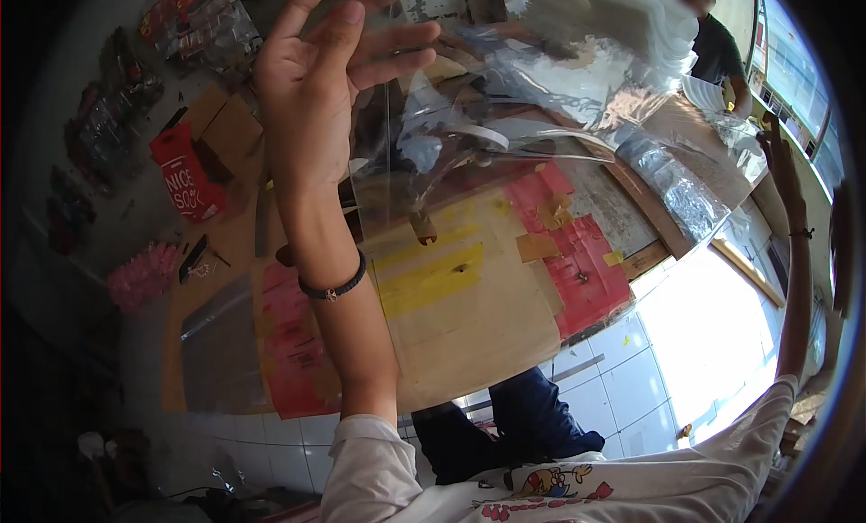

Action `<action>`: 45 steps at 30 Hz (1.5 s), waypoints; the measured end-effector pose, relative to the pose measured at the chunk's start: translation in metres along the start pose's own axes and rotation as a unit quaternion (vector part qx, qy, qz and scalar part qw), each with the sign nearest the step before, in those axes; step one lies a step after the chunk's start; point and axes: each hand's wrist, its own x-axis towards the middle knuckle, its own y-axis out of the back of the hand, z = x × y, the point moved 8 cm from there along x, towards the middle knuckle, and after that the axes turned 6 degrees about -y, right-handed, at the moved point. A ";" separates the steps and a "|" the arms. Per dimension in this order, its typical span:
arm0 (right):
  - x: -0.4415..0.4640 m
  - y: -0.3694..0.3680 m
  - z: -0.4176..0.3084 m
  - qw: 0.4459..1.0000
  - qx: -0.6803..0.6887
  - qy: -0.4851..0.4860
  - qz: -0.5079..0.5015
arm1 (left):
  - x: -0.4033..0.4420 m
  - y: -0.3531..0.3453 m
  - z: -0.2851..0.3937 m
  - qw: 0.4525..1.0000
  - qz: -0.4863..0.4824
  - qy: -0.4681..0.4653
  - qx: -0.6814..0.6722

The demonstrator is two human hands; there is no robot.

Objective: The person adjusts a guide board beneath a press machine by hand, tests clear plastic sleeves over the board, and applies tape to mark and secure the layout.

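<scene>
At the far left, a crinkly pink bundle (144, 276) is lying beside the table, and a glossy red bag (188, 175) with white lettering is resting against a brown cardboard box (228, 135). Below, a smooth grey translucent sheet (219, 347) is lying flat, bordering a wrinkled red strip (296, 351). The person's left hand (311, 108) is hovering above the table, its fingers spreading well apart and the palm partly showing; a dark braided bracelet (341, 289) is circling the wrist. Just beside that hand, a thin clear sheet (372, 185) is showing a straight upright edge over the work surface; whether skin is touching film, one cannot tell. In the middle, a flat tan board (469, 333) is bearing streaky yellow tape (433, 279), with a taped red patch (591, 284) adjoining it. Beyond, crumpled glassy plastic (577, 81) is heaping up, near a long shiny bundle (672, 185). A co-worker in a dark top (715, 52) is standing behind. At far right, the person's right hand (781, 166) is appearing small and edge-on near clear plastic; its grip cannot be told.
</scene>
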 end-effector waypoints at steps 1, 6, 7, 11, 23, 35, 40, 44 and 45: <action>0.012 0.026 0.002 0.992 0.120 -0.034 0.016 | 0.000 0.001 -0.003 0.999 0.010 -0.002 -0.053; 0.066 0.151 -0.065 0.970 0.225 -0.097 -0.017 | -0.005 -0.010 0.002 0.981 0.075 -0.002 -0.180; 0.073 0.159 -0.063 0.968 0.224 -0.110 -0.025 | -0.004 -0.016 -0.007 0.980 0.075 0.031 -0.179; 0.105 0.202 -0.072 0.966 0.232 -0.110 -0.006 | -0.018 -0.048 -0.043 0.984 0.030 0.133 -0.112; 0.139 0.369 -0.236 0.936 0.269 0.071 0.214 | -0.269 0.008 -0.063 0.900 0.270 0.340 -0.035; -0.093 0.348 -0.528 0.729 0.620 0.283 0.054 | -0.327 0.050 -0.064 0.847 0.387 0.350 -0.102; -0.136 0.325 -0.565 0.701 0.656 0.279 -0.010 | -0.332 0.058 -0.070 0.816 0.422 0.324 -0.226; -0.156 0.318 -0.572 0.689 0.663 0.291 -0.041 | -0.321 0.047 -0.061 0.847 0.388 0.353 -0.080; -0.163 0.315 -0.574 0.685 0.666 0.292 -0.046 | -0.320 0.045 -0.061 0.865 0.357 0.349 -0.050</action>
